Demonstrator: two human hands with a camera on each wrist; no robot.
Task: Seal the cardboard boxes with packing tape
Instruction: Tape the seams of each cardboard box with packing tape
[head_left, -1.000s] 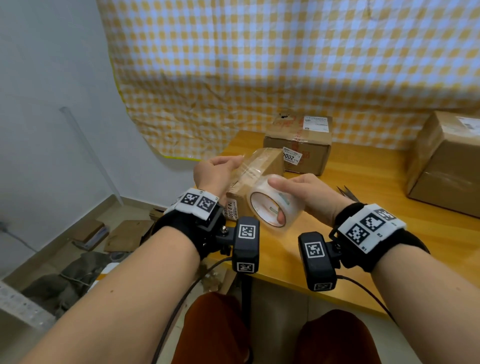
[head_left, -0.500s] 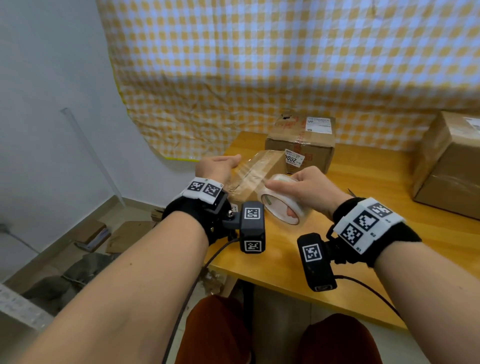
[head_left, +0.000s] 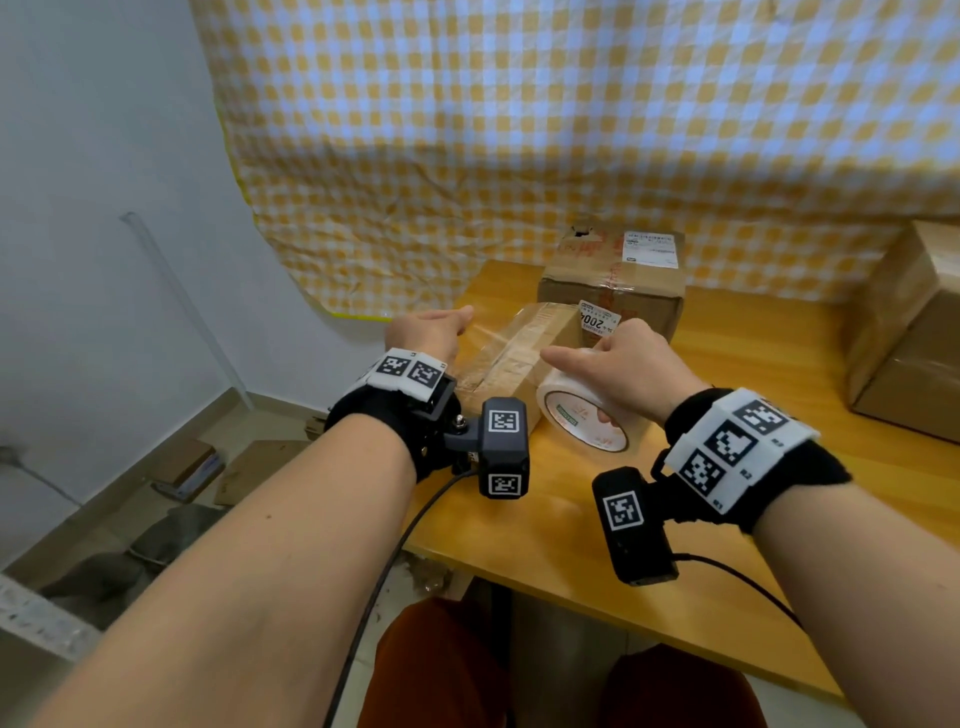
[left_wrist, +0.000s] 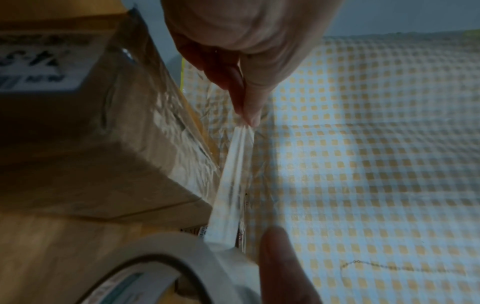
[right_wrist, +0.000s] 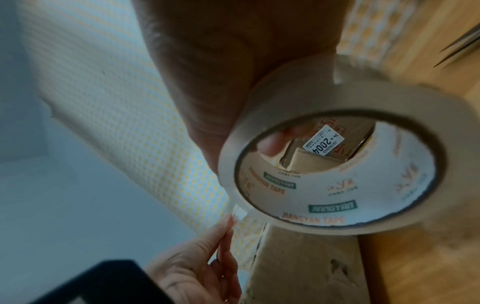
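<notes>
A small cardboard box (head_left: 524, 358) lies on the wooden table (head_left: 753, 519), its top crossed by clear tape. My right hand (head_left: 623, 364) grips a roll of clear packing tape (head_left: 582, 421) just right of the box, with fingers through its core (right_wrist: 337, 174). My left hand (head_left: 436, 332) is at the box's left and pinches the free end of the tape strip (left_wrist: 233, 181) between thumb and finger. The strip stretches from the roll (left_wrist: 166, 267) to those fingertips (left_wrist: 249, 115), above the box (left_wrist: 91, 144).
A second taped box (head_left: 618, 280) with labels stands behind the small one. A larger box (head_left: 914, 332) is at the table's right. A yellow checked cloth (head_left: 519, 130) hangs behind. Flattened cardboard (head_left: 260, 467) lies on the floor at left.
The box, which was held tilted up off the table, now lies on it. Both hands have moved apart, and a length of tape has been pulled out between them.
</notes>
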